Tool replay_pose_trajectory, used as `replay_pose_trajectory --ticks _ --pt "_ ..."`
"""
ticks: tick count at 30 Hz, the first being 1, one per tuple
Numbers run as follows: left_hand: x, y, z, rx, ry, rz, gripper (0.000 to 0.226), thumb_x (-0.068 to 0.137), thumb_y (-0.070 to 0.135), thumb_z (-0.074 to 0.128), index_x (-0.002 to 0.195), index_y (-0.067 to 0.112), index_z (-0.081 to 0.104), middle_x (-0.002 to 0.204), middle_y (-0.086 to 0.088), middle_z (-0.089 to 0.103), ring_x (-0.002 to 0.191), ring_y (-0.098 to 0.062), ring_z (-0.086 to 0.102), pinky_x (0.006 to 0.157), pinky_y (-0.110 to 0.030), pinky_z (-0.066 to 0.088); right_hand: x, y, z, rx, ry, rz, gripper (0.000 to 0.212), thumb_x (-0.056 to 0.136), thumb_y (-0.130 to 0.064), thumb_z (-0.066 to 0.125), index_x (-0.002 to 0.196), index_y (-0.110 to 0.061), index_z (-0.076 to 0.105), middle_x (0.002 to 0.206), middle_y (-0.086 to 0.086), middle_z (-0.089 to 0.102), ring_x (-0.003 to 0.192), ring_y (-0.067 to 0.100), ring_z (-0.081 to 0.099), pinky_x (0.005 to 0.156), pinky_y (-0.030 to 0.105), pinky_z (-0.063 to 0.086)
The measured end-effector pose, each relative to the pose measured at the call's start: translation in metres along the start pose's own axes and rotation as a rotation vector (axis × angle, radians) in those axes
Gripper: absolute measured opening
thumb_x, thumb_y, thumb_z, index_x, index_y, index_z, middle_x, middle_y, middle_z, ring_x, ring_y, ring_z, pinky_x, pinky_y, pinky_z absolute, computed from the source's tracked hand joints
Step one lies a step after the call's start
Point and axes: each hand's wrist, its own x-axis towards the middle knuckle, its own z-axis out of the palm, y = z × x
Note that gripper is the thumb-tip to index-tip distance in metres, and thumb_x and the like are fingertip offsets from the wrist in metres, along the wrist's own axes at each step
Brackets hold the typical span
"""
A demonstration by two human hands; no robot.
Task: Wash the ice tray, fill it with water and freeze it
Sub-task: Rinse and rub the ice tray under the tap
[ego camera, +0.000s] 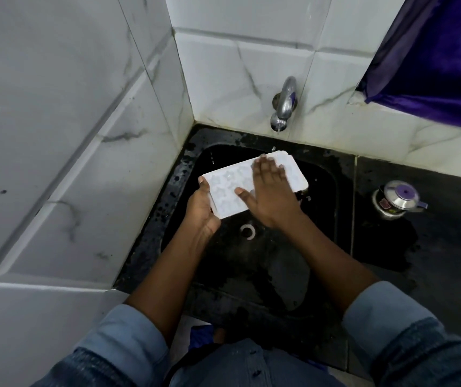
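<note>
The white star-moulded plastic ice tray (223, 188) is gripped at one end by the left hand (201, 210) over the black sink (324, 196), under the chrome tap (285, 104), presumably so the flat, straight-fingered right hand (269, 196) can rub it.

A person's two bare forearms reach forward from rolled denim sleeves (123, 331), converging in front of the body. The left hand (202, 208) grips the near left edge of the ice tray (293, 177), thumb hooked over its corner and fingers curled beneath. The right hand (268, 196) lies palm-down across the tray's top, fingers straight and close together, thumb stretched out to the left, wrist slightly raised
</note>
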Motion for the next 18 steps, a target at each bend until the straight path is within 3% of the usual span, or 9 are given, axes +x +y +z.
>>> replay_pose_trajectory --ticks 2,4,6,9,11,13,15,18 --pt "-0.003 -0.001 0.007 0.026 -0.02 0.005 0.063 0.112 0.053 0.034 0.141 0.003 0.059 0.143 -0.014 0.062 0.121 -0.031 0.07 0.092 -0.044 0.058 -0.005 -0.023 0.006 0.008 -0.04 -0.145 0.117 0.085 -0.088 -0.013 0.168 -0.005 -0.003 0.176 0.018 -0.007 0.163 0.033 -0.008 0.132 0.051 -0.005" --pt "-0.008 -0.002 0.013 0.022 -0.048 -0.002 0.052 0.114 0.044 0.033 0.118 0.005 0.066 0.128 -0.011 0.069 0.087 -0.02 0.08 0.075 -0.035 0.062 -0.01 -0.039 0.013 -0.009 -0.071 -0.296 0.107 0.092 -0.083 -0.001 0.168 -0.007 0.0 0.176 0.016 -0.004 0.163 0.03 -0.008 0.132 0.047 -0.008" --pt "-0.008 -0.005 0.011 0.004 -0.072 -0.028 0.046 0.115 0.038 0.033 0.108 0.007 0.066 0.109 -0.007 0.076 0.071 -0.016 0.079 0.059 -0.029 0.063 -0.012 -0.041 0.015 -0.018 -0.08 -0.396 0.101 0.095 -0.077 0.006 0.169 -0.007 0.004 0.177 0.015 0.0 0.164 0.027 -0.006 0.132 0.041 -0.007" --pt "-0.011 -0.002 0.002 -0.006 -0.107 -0.031 0.051 0.115 0.042 0.03 0.117 0.006 0.066 0.11 -0.01 0.08 0.082 -0.022 0.08 0.069 -0.036 0.066 -0.007 -0.021 0.007 -0.053 -0.056 -0.359 0.11 0.09 -0.085 -0.005 0.169 -0.01 0.003 0.177 0.012 -0.001 0.164 0.027 -0.003 0.133 0.043 -0.001" --pt "-0.013 -0.002 -0.002 -0.017 -0.17 -0.042 0.06 0.114 0.048 0.029 0.131 0.001 0.062 0.115 -0.017 0.078 0.098 -0.031 0.078 0.083 -0.046 0.065 -0.002 -0.004 0.0 -0.041 -0.033 -0.186 0.116 0.084 -0.088 -0.012 0.169 -0.01 0.0 0.177 0.013 -0.005 0.164 0.029 -0.004 0.132 0.047 0.0" --pt "-0.015 -0.004 -0.001 -0.008 -0.18 -0.035 0.062 0.113 0.049 0.03 0.133 -0.001 0.061 0.114 -0.02 0.078 0.101 -0.033 0.077 0.088 -0.048 0.062 -0.001 -0.001 -0.005 -0.008 -0.038 -0.05 0.12 0.081 -0.09 -0.011 0.168 -0.008 -0.002 0.176 0.016 -0.009 0.163 0.03 -0.008 0.132 0.049 -0.004" --pt "-0.015 -0.006 0.002 0.0 -0.166 -0.023 0.058 0.113 0.047 0.031 0.128 0.001 0.064 0.114 -0.017 0.079 0.097 -0.029 0.078 0.088 -0.045 0.062 -0.004 -0.016 -0.005 0.004 -0.068 -0.092 0.123 0.081 -0.092 -0.008 0.168 -0.005 -0.002 0.175 0.019 -0.01 0.163 0.033 -0.009 0.131 0.048 -0.006" --pt "-0.015 -0.007 0.003 -0.024 -0.11 -0.009 0.045 0.114 0.038 0.036 0.137 0.007 0.06 0.126 -0.008 0.072 0.102 -0.021 0.073 0.089 -0.038 0.058 -0.014 -0.042 0.007 -0.03 -0.076 -0.331 0.116 0.086 -0.086 -0.007 0.168 -0.005 0.001 0.175 0.019 -0.005 0.163 0.032 -0.006 0.132 0.045 -0.006"
